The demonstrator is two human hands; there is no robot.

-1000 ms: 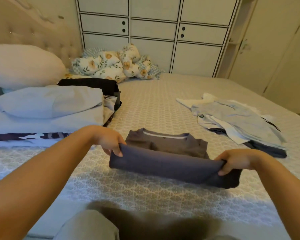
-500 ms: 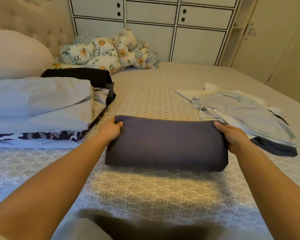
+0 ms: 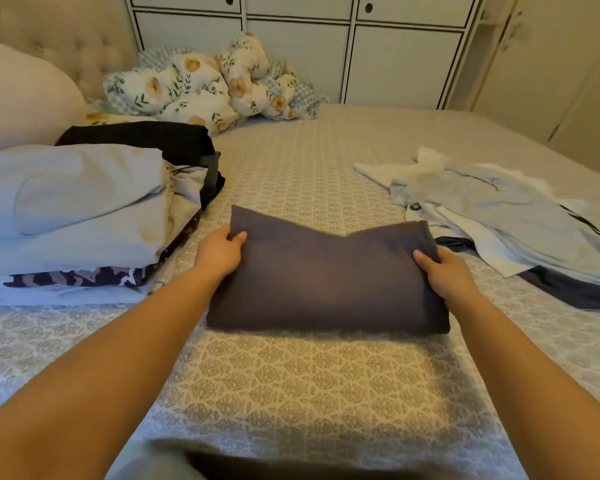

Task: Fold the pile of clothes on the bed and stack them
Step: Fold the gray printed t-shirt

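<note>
Lying flat on the bed (image 3: pixel 291 393), the folded grey garment (image 3: pixel 326 282) spans the gap between both hands. The left hand (image 3: pixel 219 252) has its grip closed on the garment's left edge, thumb on top and the other fingers tucked under the cloth. The right hand (image 3: pixel 445 271) has its grip closed on the right edge in the same way. The far corners of the garment rise beyond each grip, with a dip between them. Left of the left grip sits the stack of folded clothes (image 3: pixel 77 209). Beyond the right grip, well apart, lies the pile of unfolded clothes (image 3: pixel 492 209).
</note>
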